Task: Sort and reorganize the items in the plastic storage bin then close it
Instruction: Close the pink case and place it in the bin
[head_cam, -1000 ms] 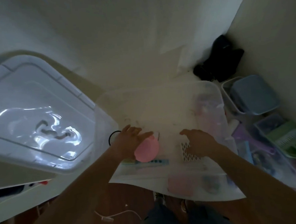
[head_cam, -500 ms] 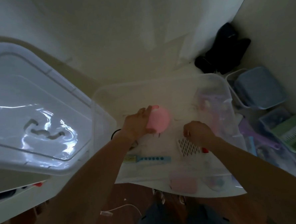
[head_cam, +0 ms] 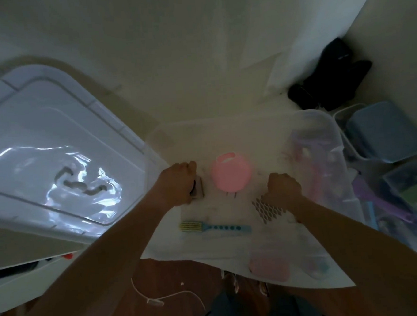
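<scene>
The clear plastic storage bin stands open below me. A round pink item lies free on its floor, between my hands. My left hand is curled round a small dark-and-grey object just left of the pink item. My right hand grips a white perforated grid piece at its upper edge. A blue comb with yellow teeth lies near the front wall. A pink flat item and a pale blue one show through the front wall.
The bin's clear lid leans at the left. To the right stand a blue tub inside a white basket, purple and green items and a dark bundle by the wall. A white cable lies on the wooden floor.
My left hand carried the pink item further into the bin, set it down and let go, then closed on the small dark object. My right hand stayed on the white grid piece.
</scene>
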### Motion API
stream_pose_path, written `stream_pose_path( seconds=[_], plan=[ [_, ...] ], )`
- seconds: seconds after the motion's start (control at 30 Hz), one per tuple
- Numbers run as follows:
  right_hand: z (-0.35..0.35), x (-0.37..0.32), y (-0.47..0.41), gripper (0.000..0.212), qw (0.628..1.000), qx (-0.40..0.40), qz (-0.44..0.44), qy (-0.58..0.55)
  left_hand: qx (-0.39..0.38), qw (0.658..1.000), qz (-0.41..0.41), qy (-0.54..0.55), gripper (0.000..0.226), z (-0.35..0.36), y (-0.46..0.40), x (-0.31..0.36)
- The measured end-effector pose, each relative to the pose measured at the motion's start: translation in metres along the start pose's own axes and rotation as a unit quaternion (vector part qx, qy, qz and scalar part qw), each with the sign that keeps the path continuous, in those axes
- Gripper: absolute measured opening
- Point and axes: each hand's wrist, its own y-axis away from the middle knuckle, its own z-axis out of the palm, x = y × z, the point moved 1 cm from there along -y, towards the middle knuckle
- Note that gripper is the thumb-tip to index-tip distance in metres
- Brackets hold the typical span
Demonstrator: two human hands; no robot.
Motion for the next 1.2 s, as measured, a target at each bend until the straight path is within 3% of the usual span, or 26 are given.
stream_pose_path(
  seconds=[0.1, 0.2, 0.33, 0.4, 0.47, 0.57, 0.7, 0.8, 1.03, 1.13, 1.2],
  plan=[
    [-0.012, -0.002, -0.012, 0.024, 0.990, 0.098, 0.063, -0.079, 0.040, 0.999, 0.002, -0.004, 0.066, -0.006, -0.015, -0.006],
    [-0.018, 0.000, -0.016, 0.021, 0.990, 0.066, 0.068, -0.103, 0.077, 0.997, 0.009, -0.028, 0.064, -0.006, -0.023, -0.006],
    [-0.039, 0.017, 0.009, 0.062, 0.995, -0.026, -0.067, -0.076, 0.203, 0.978, 0.024, -0.043, 0.093, 0.000, -0.010, 0.005],
    [-0.055, 0.030, 0.035, 0.071, 0.985, 0.004, -0.147, -0.085, 0.263, 0.963, 0.065, -0.003, 0.094, -0.002, 0.007, 0.031],
    [-0.065, 0.048, 0.060, 0.072, 0.976, 0.000, -0.180, -0.120, 0.289, 0.945, 0.155, 0.015, 0.078, 0.003, 0.020, 0.068],
    [-0.065, 0.073, 0.077, 0.059, 0.975, -0.069, -0.138, -0.158, 0.247, 0.926, 0.279, 0.062, 0.049, 0.023, 0.017, 0.122],
    [-0.044, 0.058, 0.063, 0.047, 0.983, -0.083, -0.140, 0.087, 0.134, 0.928, 0.348, 0.012, 0.040, 0.039, -0.019, 0.174],
    [-0.026, 0.040, 0.050, 0.034, 0.970, -0.090, -0.147, 0.169, 0.120, 0.913, 0.385, -0.067, 0.028, 0.050, -0.040, 0.187],
    [0.003, 0.049, 0.024, 0.036, 0.954, -0.114, -0.150, 0.235, 0.157, 0.915, 0.360, -0.094, 0.014, 0.064, -0.045, 0.179],
    [0.005, 0.051, 0.025, 0.039, 0.948, -0.129, -0.163, 0.242, 0.156, 0.925, 0.341, -0.058, 0.030, 0.065, -0.042, 0.173],
    [0.006, 0.051, 0.026, 0.040, 0.950, -0.135, -0.157, 0.232, 0.110, 0.937, 0.330, -0.011, 0.042, 0.063, -0.040, 0.172]
  ],
)
